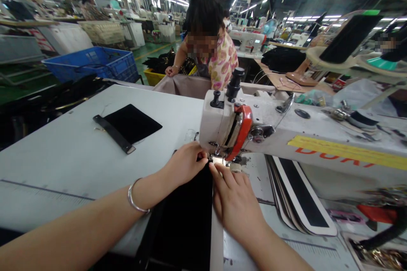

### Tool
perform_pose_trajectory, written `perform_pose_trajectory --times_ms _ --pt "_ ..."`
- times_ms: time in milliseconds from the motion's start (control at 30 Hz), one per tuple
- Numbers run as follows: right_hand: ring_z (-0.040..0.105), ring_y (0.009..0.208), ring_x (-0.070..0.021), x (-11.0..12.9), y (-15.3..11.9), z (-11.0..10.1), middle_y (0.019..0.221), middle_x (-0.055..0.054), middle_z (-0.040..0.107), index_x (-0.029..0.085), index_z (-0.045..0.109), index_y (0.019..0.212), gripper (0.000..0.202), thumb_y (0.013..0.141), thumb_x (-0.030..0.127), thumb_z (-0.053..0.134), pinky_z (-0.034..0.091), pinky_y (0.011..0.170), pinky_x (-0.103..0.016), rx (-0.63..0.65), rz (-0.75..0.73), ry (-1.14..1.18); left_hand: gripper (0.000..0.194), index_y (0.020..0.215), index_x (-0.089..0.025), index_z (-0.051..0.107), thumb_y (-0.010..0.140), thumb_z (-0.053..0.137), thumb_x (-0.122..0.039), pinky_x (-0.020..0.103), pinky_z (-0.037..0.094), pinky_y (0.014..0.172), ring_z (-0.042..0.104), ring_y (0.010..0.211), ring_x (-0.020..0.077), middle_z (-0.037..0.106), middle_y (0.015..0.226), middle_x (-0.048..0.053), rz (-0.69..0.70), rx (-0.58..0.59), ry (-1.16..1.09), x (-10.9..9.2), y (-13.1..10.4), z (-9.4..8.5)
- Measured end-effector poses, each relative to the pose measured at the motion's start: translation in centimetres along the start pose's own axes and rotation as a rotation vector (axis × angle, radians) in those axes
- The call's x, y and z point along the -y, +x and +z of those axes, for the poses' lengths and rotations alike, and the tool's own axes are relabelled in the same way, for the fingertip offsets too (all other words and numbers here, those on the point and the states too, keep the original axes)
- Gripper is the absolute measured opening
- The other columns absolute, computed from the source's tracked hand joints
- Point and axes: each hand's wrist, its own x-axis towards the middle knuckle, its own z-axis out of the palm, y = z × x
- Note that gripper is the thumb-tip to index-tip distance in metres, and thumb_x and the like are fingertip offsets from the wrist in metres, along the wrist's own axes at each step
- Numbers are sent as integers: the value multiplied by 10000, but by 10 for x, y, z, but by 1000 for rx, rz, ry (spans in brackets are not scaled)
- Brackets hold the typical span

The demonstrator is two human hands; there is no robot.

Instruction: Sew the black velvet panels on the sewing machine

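Note:
A long black fabric piece (184, 220) with a pale strip (217, 241) along its right edge lies in front of the sewing machine (222, 123). My left hand (187, 161) pinches the far end of the black piece, close beside the lit presser foot area. On the right edge of the piece, my right hand (233, 194) rests with its fingers stretched forward towards the needle. The needle tip itself is too small to make out. Farther left on the white table (63, 152) lies another black piece (133, 123) with a dark strip (114, 134) along one side.
Right of the needle, a stack of rounded panels (302, 199) lies under the machine arm. A thread cone (351, 36) stands behind it. Across the table a co-worker (222, 59) leans over brown cloth (181, 84). A blue crate (95, 63) stands at the left.

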Motion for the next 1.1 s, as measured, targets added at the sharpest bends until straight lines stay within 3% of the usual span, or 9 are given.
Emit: perform_pose_trajectory --times_ms 100,300,600,733,833,967,1100 --pt "464 1133 -302 0 0 1 1392 -99 516 170 352 1502 607 908 151 474 392 960 -473 -2 1 -2 126 950 -161 676 878 577 -134 352 496 871 636 962 231 695 985 67 71 -32 72 -1 -10 -2" --pt "470 1160 -289 -3 -4 1 1333 -98 555 173 454 1432 502 931 159 471 379 999 -466 -23 -28 38 258 1203 -136 603 967 522 -199 444 338 1143 500 1279 244 605 1301 106 347 110 267 -4 -44 -4" --pt "480 1145 -280 -3 -1 3 1368 -90 531 185 403 1469 557 919 126 472 391 965 -456 -33 -11 20 296 1226 -117 612 1009 430 -202 434 338 1159 486 1311 240 600 1326 115 372 126 368 0 -37 0" --pt "486 1131 -269 -3 -2 3 1349 -82 546 185 434 1446 536 916 121 483 391 958 -447 -50 -45 30 303 1234 -107 608 1000 423 -160 458 304 1182 445 1355 243 594 1341 119 409 108 362 3 -47 2" --pt "489 1130 -267 -4 -1 2 1358 -83 543 182 443 1440 530 916 109 475 392 953 -444 -57 -46 35 329 1284 -113 585 994 439 -166 469 268 1205 435 1369 238 603 1343 116 501 150 306 -6 -72 -8" --pt "491 1139 -267 -3 -1 3 1376 -82 532 195 439 1446 526 927 120 477 386 975 -452 -44 -32 34 404 1336 -191 566 967 547 -355 406 304 1207 510 1315 219 622 1334 79 564 331 170 -33 -108 -34" --pt "508 1113 -266 -3 -1 2 1353 -92 548 197 446 1442 522 926 129 482 404 951 -453 -47 -28 27 365 1312 -213 590 950 544 -218 354 340 1194 529 1303 202 640 1311 58 573 373 128 -45 -120 -46"
